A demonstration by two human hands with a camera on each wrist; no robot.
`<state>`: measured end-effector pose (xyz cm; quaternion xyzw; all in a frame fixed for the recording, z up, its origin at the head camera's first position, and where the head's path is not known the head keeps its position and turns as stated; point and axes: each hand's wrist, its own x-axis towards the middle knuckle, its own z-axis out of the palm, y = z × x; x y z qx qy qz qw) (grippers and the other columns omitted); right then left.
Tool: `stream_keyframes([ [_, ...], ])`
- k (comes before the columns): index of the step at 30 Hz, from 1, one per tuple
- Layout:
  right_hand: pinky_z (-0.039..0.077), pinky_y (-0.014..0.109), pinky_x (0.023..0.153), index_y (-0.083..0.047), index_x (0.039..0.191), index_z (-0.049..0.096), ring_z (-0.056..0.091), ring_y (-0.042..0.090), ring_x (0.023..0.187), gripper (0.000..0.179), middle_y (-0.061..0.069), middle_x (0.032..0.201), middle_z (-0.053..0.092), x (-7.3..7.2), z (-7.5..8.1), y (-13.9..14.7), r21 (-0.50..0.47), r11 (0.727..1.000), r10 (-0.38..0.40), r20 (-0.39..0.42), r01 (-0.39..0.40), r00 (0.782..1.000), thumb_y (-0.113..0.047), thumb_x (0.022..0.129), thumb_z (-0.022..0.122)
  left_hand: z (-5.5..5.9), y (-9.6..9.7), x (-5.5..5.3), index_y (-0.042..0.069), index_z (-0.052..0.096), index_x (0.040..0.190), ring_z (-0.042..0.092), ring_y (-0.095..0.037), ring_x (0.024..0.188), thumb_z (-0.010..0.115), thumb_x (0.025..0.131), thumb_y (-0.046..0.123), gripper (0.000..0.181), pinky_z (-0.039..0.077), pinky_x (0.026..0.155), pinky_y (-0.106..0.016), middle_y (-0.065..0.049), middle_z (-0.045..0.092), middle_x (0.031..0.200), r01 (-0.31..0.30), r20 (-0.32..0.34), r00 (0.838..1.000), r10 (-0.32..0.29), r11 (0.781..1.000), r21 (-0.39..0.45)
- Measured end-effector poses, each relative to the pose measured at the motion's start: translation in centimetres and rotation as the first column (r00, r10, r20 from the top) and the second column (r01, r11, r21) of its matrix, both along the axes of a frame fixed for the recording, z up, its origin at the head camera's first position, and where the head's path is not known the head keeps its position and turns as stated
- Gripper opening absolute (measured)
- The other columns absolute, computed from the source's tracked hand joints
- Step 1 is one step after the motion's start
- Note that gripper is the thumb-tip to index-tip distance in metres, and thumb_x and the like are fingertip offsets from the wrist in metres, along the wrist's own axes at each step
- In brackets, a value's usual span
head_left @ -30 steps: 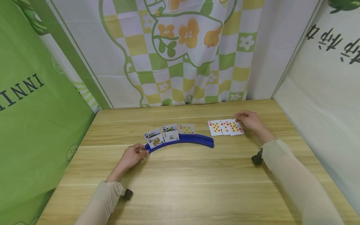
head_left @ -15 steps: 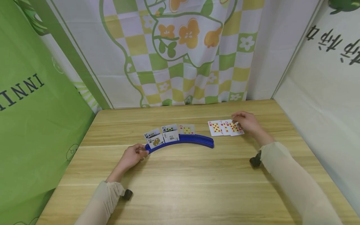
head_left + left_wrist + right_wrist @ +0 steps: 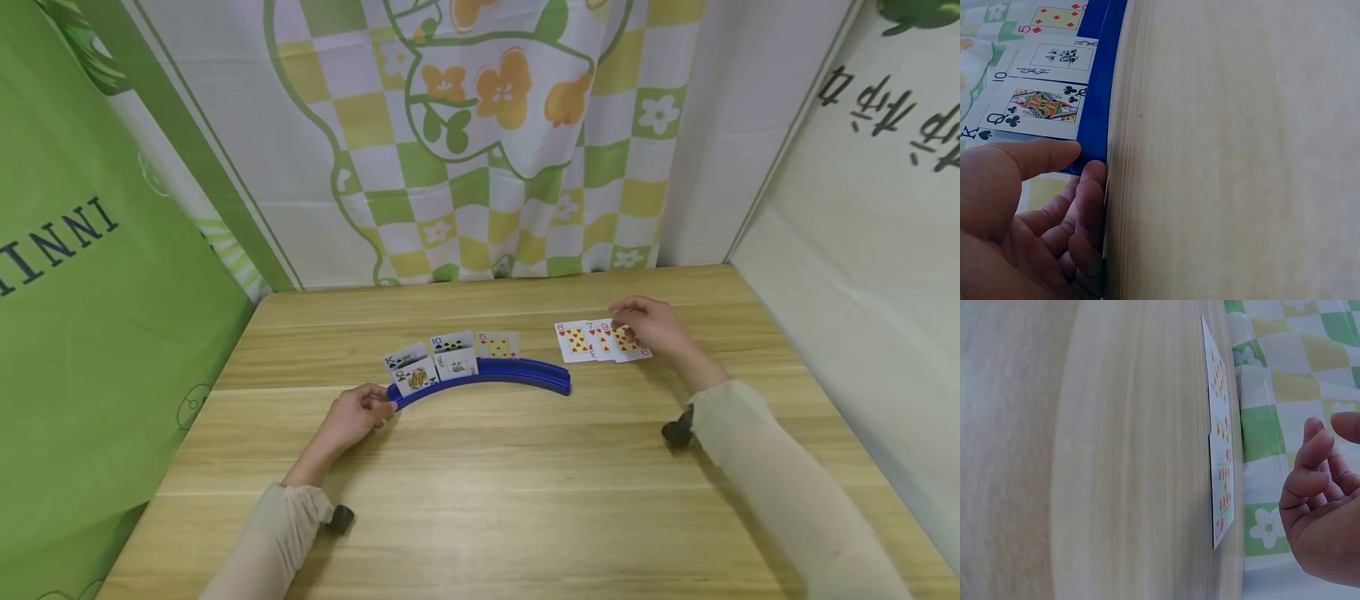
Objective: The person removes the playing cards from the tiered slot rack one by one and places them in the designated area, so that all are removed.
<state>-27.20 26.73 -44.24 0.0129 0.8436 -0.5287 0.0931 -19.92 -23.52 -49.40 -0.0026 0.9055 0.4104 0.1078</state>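
Observation:
A curved blue playing card holder (image 3: 525, 372) stands on the table. My left hand (image 3: 360, 414) pinches its left end between thumb and fingers. Its slots bear a queen of clubs (image 3: 1044, 106), a joker (image 3: 457, 364), a king of spades (image 3: 406, 357), a ten (image 3: 452, 342) and a five of diamonds (image 3: 1055, 19). To the right, the eight (image 3: 574, 340), seven (image 3: 596, 342) and nine of hearts (image 3: 1225, 487) lie overlapping, face up. Over the nine, my right hand (image 3: 654, 327) hovers with bent fingers, thumb apart from them and nothing between.
The wooden table (image 3: 487, 500) reaches back to a patterned curtain (image 3: 510, 167). A green cloth wall (image 3: 112, 250) rises on the left and a white one (image 3: 862, 250) on the right. Dark wrist devices (image 3: 678, 429) sit below both sleeves.
My right hand has moved left from the nine's right edge to over its upper part. My left hand, the card holder and the cards have stayed in place.

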Motion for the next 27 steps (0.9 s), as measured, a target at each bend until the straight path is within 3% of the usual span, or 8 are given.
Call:
stream_keyframes([
  [9, 0.051, 0.029, 0.065, -0.007, 0.134, 0.054, 0.060, 0.017, 0.080, 0.036, 0.021, 0.122, 0.062, 0.1, 0.2, -0.7, 0.004, 1.000, 0.007, 0.008, -0.007, 1.000, -0.026, 0.105, 0.048, 0.3, 0.1, 0.2, 0.000, 0.063, 0.117, 0.063, -0.013, 0.069, 0.069, 0.093, 0.022, 0.033, 0.047, 0.061, -0.026, -0.009, 0.074, 0.087, 0.000, 0.001, 1.000, 0.000, 1.000, 0.000],
  [15, 0.049, 0.026, 0.064, -0.003, 0.136, 0.052, 0.060, 0.016, 0.079, 0.038, 0.016, 0.116, 0.064, 0.3, 0.6, -1.2, -0.004, 1.000, 0.020, 0.005, -0.020, 1.000, -0.025, 0.104, 0.050, 0.3, 0.1, 0.3, 0.000, 0.063, 0.117, 0.063, -0.013, 0.070, 0.069, 0.093, 0.022, 0.033, 0.048, 0.061, -0.026, -0.010, 0.074, 0.088, -0.001, 0.005, 1.000, 0.001, 1.000, 0.007],
  [22, 0.050, 0.028, 0.066, -0.004, 0.133, 0.054, 0.056, 0.009, 0.071, 0.038, 0.019, 0.116, 0.065, 0.7, 0.8, -1.8, -0.026, 0.999, 0.042, 0.000, -0.042, 0.999, -0.029, 0.103, 0.053, 0.2, 0.1, 0.2, 0.000, 0.063, 0.117, 0.063, -0.014, 0.069, 0.069, 0.093, 0.021, 0.032, 0.047, 0.060, -0.026, -0.011, 0.074, 0.087, -0.009, 0.007, 1.000, 0.009, 1.000, 0.013],
  [27, 0.046, 0.025, 0.060, -0.005, 0.130, 0.056, 0.056, 0.011, 0.070, 0.035, 0.014, 0.109, 0.068, 0.9, 0.7, -2.3, -0.052, 0.998, 0.046, -0.014, -0.046, 0.999, -0.026, 0.102, 0.055, 0.2, 0.1, 0.1, 0.000, 0.063, 0.116, 0.063, -0.015, 0.070, 0.069, 0.093, 0.021, 0.032, 0.048, 0.061, -0.028, -0.011, 0.074, 0.088, -0.005, 0.001, 1.000, 0.005, 1.000, 0.013],
])
